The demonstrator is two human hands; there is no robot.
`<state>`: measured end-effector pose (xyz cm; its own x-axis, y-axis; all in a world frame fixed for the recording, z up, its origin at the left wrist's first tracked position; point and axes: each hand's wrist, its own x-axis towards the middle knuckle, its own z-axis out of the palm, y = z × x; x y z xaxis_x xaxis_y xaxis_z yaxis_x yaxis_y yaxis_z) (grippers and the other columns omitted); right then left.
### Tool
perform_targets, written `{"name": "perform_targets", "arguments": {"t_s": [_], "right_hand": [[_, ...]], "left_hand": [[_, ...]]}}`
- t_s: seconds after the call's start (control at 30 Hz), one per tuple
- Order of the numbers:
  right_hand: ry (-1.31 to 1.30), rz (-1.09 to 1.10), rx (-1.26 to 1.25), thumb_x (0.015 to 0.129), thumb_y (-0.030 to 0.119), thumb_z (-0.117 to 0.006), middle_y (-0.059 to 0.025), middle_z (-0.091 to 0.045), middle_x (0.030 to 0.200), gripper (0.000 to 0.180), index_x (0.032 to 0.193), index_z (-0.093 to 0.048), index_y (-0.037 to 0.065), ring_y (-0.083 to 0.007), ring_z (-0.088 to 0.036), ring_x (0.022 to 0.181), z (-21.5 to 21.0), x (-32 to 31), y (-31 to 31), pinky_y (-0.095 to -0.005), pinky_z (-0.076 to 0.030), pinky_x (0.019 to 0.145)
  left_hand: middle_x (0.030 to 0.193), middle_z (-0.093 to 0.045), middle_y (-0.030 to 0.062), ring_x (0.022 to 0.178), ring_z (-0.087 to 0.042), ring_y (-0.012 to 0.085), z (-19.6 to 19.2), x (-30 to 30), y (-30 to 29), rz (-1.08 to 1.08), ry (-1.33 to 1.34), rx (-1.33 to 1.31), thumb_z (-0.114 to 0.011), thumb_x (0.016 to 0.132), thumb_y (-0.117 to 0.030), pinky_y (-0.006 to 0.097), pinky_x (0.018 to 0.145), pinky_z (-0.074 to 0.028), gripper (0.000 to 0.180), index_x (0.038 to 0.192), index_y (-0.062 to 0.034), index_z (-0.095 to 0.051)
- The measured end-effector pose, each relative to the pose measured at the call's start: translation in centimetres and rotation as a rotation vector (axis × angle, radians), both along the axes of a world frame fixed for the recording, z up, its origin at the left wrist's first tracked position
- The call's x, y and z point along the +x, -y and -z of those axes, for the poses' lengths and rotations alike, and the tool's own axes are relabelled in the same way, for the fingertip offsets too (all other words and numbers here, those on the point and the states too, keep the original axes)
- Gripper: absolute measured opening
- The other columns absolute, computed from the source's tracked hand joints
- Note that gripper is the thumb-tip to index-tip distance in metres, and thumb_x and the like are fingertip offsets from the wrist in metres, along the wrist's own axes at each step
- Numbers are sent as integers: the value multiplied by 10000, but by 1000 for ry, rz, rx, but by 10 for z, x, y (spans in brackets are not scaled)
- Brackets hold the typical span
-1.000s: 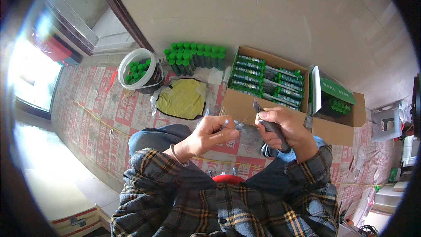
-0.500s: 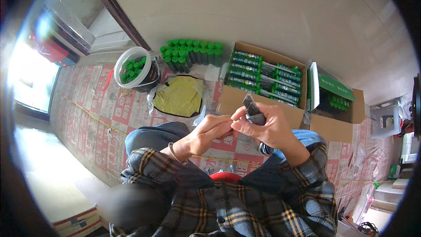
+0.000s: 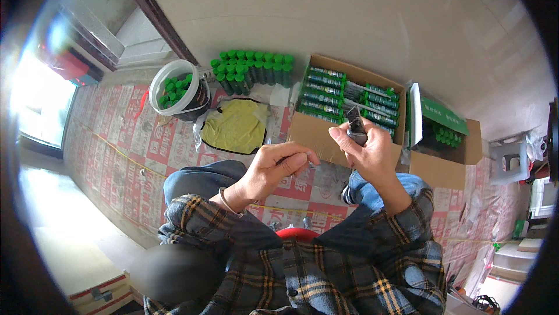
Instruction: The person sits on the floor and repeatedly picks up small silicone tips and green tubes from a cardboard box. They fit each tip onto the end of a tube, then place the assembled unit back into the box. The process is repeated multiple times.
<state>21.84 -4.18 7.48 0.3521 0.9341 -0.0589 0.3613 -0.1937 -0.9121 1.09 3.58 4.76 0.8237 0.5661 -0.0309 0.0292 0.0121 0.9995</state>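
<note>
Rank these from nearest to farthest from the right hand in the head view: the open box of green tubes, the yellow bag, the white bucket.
From the right hand:
1. Open box of green tubes, just beyond the hand.
2. Yellow bag, on the floor to the left.
3. White bucket, farther left, past the bag.

Green-capped tubes (image 3: 253, 66), white bucket (image 3: 174, 91), yellow cloth (image 3: 236, 126), brown cardboard box (image 3: 317, 131); dk grey tool (image 3: 356, 126); navy/yellow plaid shirt (image 3: 326, 262); red-white patterned floor (image 3: 122, 140).
</note>
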Motion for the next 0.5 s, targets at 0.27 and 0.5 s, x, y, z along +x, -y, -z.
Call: {"name": "perform_targets", "arguments": {"t_s": [0.27, 0.5], "right_hand": [[-357, -83, -97, 843, 210, -737, 32, -598, 680, 284, 1043, -644, 31, -31, -483, 494, 20, -6, -2, -209, -367, 442], [-651, -306, -169, 844, 202, -752, -25, -679, 762, 352, 1126, -630, 29, -33, -497, 489, 76, -66, 12, -211, -388, 437]], "left_hand": [[750, -550, 18, 649, -447, 62, 1, 2, 0, -33, 166, -263, -449, 1009, -166, 203, 585, -355, 222, 1075, -8, -591], [1011, -603, 98, 935, -565, 164, 30, 10, -15, -481, 389, -572, -503, 979, -129, 311, 867, -458, 166, 1117, -40, -529]]}}
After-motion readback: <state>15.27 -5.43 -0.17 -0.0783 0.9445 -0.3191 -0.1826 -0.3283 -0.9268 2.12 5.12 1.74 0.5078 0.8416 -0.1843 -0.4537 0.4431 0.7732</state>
